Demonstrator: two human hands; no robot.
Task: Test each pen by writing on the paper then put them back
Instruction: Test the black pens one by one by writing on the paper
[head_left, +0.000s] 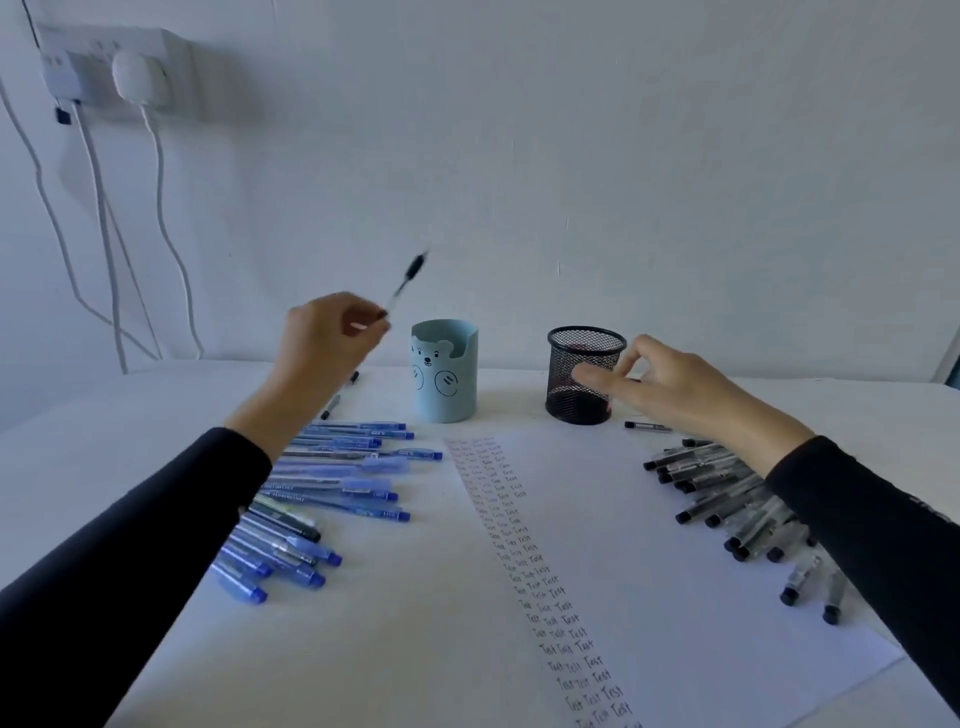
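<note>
Table (104, 410) bears blue cup (444, 379), mesh cup (563, 402); left grip (322, 338) pinches pen (410, 275), right grip (670, 387) loose.

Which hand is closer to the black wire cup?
Right. The right hand reaches beside the black wire cup, fingers across its side. The left hand, pinching a pen, is up left of the blue cup.

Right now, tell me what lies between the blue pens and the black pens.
In the head view, white paper lies between the blue pens and the black pens, with a column of handwritten "Test" words down it.
</note>
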